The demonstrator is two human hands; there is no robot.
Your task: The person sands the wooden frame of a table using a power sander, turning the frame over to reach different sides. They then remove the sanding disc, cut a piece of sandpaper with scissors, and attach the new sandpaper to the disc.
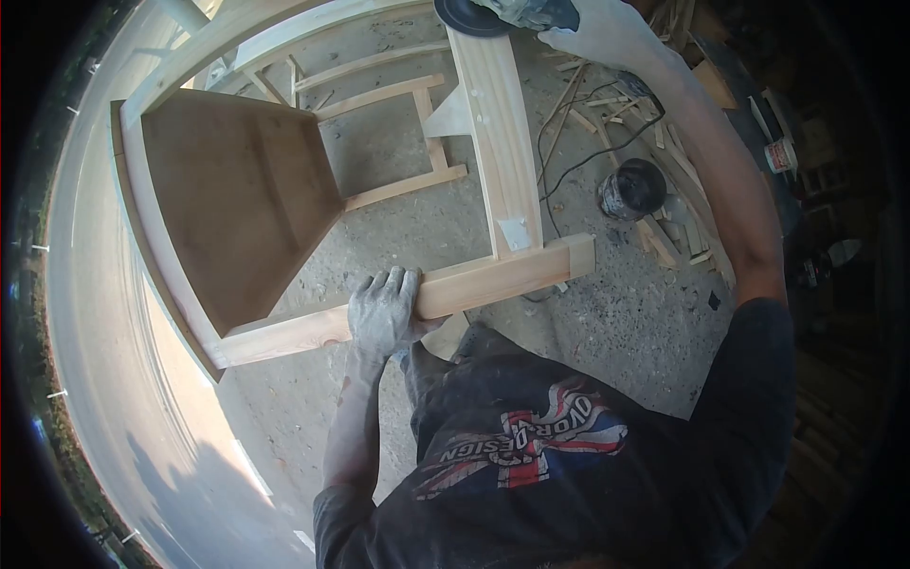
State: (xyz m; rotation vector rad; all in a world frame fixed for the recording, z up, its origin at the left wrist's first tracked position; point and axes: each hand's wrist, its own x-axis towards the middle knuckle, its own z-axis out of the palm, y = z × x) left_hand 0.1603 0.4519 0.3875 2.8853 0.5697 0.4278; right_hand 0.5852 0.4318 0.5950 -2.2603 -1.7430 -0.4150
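Note:
Dusty with white powder, my left hand (pixel 383 308) is wrapped over the front rail of a wooden frame (pixel 502 278), a piece of furniture lying on its side. At the top edge, my right hand (pixel 607 36) is closed on a power sander (pixel 531 11), partly cut off by the frame's edge. Its round black disc (pixel 474 17) rests at the far end of a pale wooden board (pixel 502 142), which joins the rail near its right end. Whitish filler patches mark the board. A brown panel (pixel 237 190) fills the frame's left part.
A dark cord (pixel 607 152) runs across the concrete floor (pixel 626 294) among wood scraps (pixel 664 237). Right of the board stands a dark, stained bucket (pixel 632 190). A small white tub (pixel 780 156) is farther right. Along the left lies a road (pixel 104 284).

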